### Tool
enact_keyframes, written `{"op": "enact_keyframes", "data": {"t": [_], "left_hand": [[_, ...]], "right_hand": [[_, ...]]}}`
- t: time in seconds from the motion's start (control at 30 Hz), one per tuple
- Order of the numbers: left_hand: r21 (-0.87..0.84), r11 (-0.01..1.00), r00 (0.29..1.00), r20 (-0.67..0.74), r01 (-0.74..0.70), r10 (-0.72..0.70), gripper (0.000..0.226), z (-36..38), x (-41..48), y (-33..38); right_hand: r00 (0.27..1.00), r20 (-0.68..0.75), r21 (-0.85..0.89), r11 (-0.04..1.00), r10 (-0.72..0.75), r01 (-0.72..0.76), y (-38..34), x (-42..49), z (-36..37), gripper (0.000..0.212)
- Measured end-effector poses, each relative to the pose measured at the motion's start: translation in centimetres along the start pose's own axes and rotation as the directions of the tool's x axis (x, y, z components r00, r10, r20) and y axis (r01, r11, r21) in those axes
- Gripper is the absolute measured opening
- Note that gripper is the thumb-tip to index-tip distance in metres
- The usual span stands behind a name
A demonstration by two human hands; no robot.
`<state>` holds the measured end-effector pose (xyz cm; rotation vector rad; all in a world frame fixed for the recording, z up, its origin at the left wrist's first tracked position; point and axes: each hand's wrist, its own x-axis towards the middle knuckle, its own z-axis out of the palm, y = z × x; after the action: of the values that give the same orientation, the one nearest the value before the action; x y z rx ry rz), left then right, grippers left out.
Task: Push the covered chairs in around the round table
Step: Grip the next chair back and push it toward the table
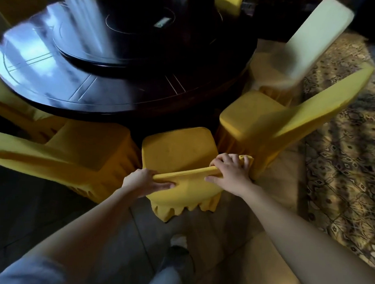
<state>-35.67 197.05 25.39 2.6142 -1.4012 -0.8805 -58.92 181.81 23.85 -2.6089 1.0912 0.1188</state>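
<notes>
Head view: gripping back-top of yellow-covered chair (177,150), left hand (144,182) at left end, right hand (230,172) at right end, fingers curled over fabric. Seat front by near edge of round table (119,89), between 2 chairs: left chair (90,142), right chair (256,115).

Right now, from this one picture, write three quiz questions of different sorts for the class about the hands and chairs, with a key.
1. True or false: the left hand and right hand both grip the backrest top of the middle yellow chair.
2. Where in the picture does the pale-covered chair stand? A) right of the round table B) left of it C) on top of it
3. Fill in: the patterned carpet lies on the ____ side of the picture.
Key: 1 true; 2 A; 3 right.
</notes>
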Motion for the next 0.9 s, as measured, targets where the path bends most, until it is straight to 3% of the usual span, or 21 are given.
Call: {"op": "enact_keyframes", "data": {"t": [0.13, 0.67, 0.8, 0.9], "left_hand": [[0.005, 1.0, 1.0, 0.029, -0.008, 0.008, 0.076, -0.8, 3.1, 1.5], [-0.06, 0.997, 0.976, 0.216, 0.051, -0.037, 0.108, -5.0, 13.9, 2.4], [-0.12, 0.993, 0.957, 0.289, 0.013, 0.022, 0.1, -5.3, 14.7, 2.2], [-0.129, 0.991, 0.963, 0.262, -0.021, 0.055, 0.096, -5.0, 14.8, 2.1]], "right_hand": [[1.0, 0.016, -0.013, 1.0, 0.003, -0.002, 1.9, 3.0, -1.1, 0.05], [0.998, 0.048, 0.027, 0.999, 0.03, -0.031, 4.0, 13.5, -4.4, 0.054], [0.996, 0.082, 0.019, 0.999, 0.043, -0.045, 3.9, 13.9, -4.4, 0.054], [0.99, 0.125, 0.011, 0.997, 0.069, -0.071, 3.7, 13.9, -4.9, 0.056]]}}
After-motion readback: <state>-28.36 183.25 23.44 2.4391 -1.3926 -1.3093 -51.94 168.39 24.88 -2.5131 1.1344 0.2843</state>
